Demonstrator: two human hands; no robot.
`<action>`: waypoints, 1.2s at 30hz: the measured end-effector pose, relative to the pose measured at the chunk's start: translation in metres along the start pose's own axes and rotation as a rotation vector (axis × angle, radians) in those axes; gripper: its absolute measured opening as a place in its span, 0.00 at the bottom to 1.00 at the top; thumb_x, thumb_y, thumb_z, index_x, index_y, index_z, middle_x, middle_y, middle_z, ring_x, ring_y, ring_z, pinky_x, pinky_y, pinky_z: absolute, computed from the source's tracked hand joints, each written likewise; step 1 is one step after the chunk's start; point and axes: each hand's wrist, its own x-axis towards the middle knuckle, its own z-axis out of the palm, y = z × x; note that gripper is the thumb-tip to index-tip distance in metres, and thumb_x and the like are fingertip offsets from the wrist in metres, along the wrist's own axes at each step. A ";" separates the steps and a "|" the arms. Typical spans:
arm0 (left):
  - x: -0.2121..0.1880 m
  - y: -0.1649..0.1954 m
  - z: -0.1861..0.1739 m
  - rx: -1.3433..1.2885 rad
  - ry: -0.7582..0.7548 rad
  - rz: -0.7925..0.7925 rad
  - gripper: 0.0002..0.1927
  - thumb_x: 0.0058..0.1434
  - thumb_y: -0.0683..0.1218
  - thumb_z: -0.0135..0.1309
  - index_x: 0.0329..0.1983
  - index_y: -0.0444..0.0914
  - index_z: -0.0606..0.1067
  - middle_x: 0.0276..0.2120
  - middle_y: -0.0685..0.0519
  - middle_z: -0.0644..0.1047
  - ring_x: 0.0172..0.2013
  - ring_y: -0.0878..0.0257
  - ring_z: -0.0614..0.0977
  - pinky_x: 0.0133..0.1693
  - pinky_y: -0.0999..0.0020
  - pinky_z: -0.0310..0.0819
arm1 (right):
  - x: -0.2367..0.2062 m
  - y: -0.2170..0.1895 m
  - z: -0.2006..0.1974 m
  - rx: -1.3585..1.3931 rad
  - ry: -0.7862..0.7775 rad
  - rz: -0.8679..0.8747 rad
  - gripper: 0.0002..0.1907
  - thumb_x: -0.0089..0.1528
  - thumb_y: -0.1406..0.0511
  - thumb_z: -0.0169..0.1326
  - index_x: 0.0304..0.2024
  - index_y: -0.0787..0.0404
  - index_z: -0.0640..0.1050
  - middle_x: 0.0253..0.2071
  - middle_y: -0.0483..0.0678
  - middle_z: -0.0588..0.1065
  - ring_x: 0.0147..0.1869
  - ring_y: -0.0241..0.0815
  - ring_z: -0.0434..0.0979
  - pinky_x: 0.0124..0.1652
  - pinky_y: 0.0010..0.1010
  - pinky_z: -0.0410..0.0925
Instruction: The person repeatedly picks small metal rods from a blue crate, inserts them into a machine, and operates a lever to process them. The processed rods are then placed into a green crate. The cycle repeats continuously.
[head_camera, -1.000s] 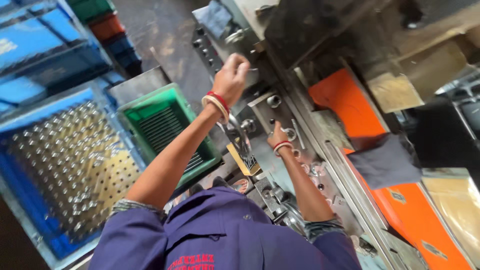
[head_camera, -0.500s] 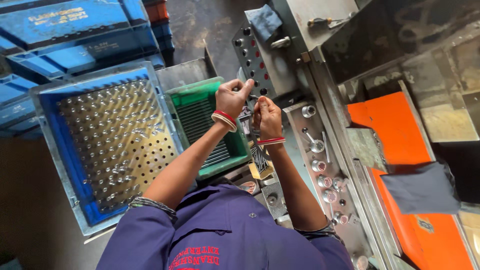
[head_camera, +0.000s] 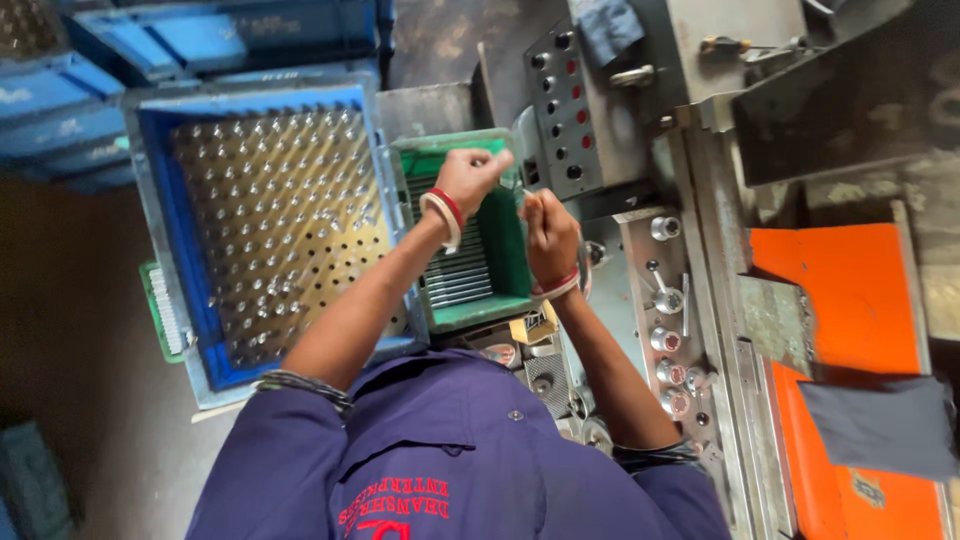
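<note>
Hands meet mid-frame over the green crate: my left hand and right hand are both curled, pinching a thin part between them; I can't identify it.

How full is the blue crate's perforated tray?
Partly full. The perforated tray in the blue crate shows shiny parts standing in many holes, while other holes are visibly open dark dots.

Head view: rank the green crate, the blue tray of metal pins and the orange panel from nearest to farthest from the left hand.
From the left hand:
1. Green crate, directly beneath the hand.
2. Blue tray of metal pins, beside the crate on the picture's left.
3. Orange panel, far across the machine on the picture's right.
</note>
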 end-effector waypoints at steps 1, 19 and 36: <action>-0.002 -0.006 0.004 -0.111 0.141 0.124 0.23 0.67 0.53 0.61 0.19 0.38 0.75 0.17 0.61 0.69 0.19 0.74 0.66 0.20 0.72 0.57 | 0.000 0.001 0.018 0.203 0.007 0.235 0.09 0.72 0.64 0.50 0.41 0.63 0.76 0.36 0.50 0.80 0.41 0.40 0.83 0.39 0.28 0.72; -0.132 -0.019 -0.213 1.138 0.269 -0.608 0.18 0.61 0.55 0.54 0.42 0.37 0.83 0.45 0.36 0.80 0.48 0.39 0.82 0.48 0.46 0.76 | -0.014 0.088 0.141 -0.519 -0.717 -0.155 0.07 0.62 0.68 0.49 0.39 0.61 0.77 0.41 0.56 0.75 0.50 0.57 0.74 0.48 0.42 0.70; -0.138 -0.014 -0.210 1.414 0.101 -0.227 0.20 0.69 0.57 0.50 0.42 0.38 0.82 0.35 0.42 0.82 0.38 0.48 0.85 0.43 0.48 0.78 | -0.031 -0.006 0.088 -0.057 -0.306 0.028 0.09 0.57 0.70 0.64 0.41 0.61 0.80 0.37 0.52 0.78 0.40 0.48 0.79 0.39 0.37 0.72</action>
